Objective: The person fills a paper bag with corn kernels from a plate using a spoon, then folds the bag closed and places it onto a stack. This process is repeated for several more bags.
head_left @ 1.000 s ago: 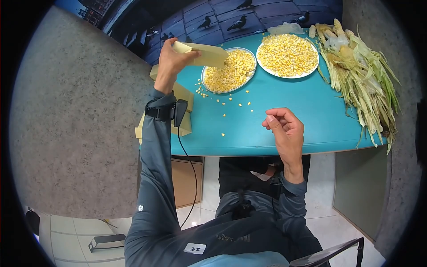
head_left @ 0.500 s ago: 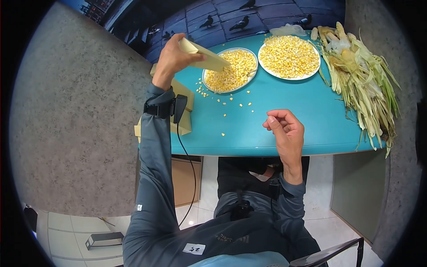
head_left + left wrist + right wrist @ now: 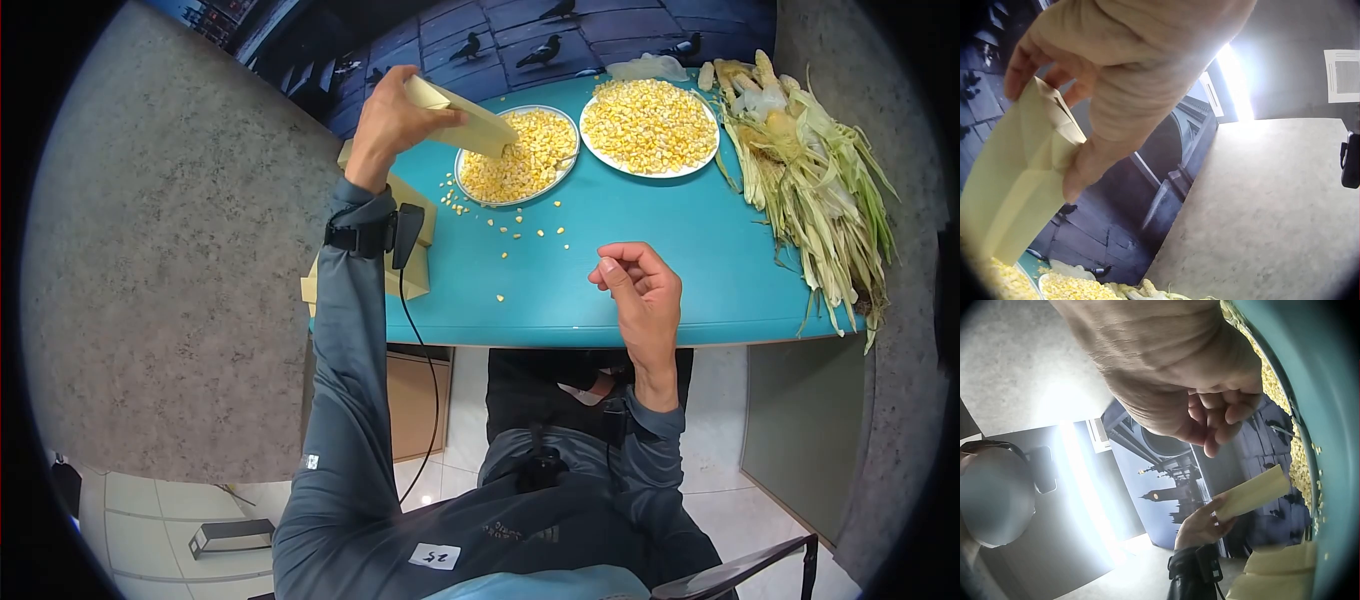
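In the head view, my left hand (image 3: 393,120) grips a pale yellow paper bag (image 3: 475,122) by its folded end. The bag tilts down to the right, its lower end right at the corn kernels (image 3: 515,178) on the left plate (image 3: 487,204). Seen from the left wrist, thumb and fingers lie on opposite sides of the bag (image 3: 1025,169); its lower end meets the kernels. My right hand (image 3: 650,305) hovers near the front of the table, fingers loosely curled and thumb near the index finger, with nothing visible in it.
A second plate (image 3: 650,176) heaped with kernels stands to the right. More yellow paper bags (image 3: 410,240) stand at the table's left edge. Corn husks (image 3: 815,200) lie along the right side, a clear plastic bag (image 3: 648,68) at the back. Loose kernels (image 3: 540,234) are scattered before the left plate.
My left hand has risen slightly and moved a little right, with the paper bag tilting more steeply over the left plate. My right hand stays nearly where it was.
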`<act>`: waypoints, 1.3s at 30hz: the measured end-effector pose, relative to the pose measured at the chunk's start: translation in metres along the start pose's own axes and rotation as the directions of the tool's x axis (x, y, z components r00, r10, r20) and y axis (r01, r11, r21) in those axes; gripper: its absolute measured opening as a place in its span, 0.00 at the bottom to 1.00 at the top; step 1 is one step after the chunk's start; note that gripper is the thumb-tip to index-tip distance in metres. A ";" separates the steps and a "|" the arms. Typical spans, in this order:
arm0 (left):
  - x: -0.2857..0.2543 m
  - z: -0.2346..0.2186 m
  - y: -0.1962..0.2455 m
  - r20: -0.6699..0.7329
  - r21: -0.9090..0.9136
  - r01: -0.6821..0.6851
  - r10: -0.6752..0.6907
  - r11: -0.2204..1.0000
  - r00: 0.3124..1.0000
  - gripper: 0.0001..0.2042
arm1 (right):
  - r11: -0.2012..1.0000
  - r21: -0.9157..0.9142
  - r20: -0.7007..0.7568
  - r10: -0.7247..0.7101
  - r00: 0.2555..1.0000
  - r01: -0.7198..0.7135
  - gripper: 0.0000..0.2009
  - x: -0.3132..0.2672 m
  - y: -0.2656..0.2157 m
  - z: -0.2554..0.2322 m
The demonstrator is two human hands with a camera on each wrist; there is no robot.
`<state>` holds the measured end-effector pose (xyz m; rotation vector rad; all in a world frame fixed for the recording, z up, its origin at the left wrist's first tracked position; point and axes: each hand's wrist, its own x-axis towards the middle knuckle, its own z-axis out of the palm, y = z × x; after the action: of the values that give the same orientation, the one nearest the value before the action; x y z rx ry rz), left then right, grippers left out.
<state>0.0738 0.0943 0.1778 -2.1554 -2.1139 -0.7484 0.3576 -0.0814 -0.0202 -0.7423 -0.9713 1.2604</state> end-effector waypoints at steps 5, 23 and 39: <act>-0.001 -0.004 0.000 -0.018 0.015 -0.036 0.036 0.999 0.999 0.55 | 1.000 -0.020 -0.011 0.007 1.000 -0.008 0.09 0.000 -0.003 0.002; -0.018 0.000 0.000 -0.154 -0.023 -0.054 0.049 0.998 0.987 0.50 | 0.998 -0.065 -0.026 0.026 0.999 -0.027 0.08 0.004 -0.001 0.005; -0.126 0.043 0.002 -0.367 -0.609 -0.174 -0.081 0.774 0.927 0.50 | 0.995 0.003 0.001 0.104 0.995 -0.104 0.13 0.001 0.000 0.014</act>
<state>0.0946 -0.0087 0.0956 -2.0445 -1.7454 -1.9274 0.3452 -0.0811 -0.0146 -0.7984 -0.9418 1.3522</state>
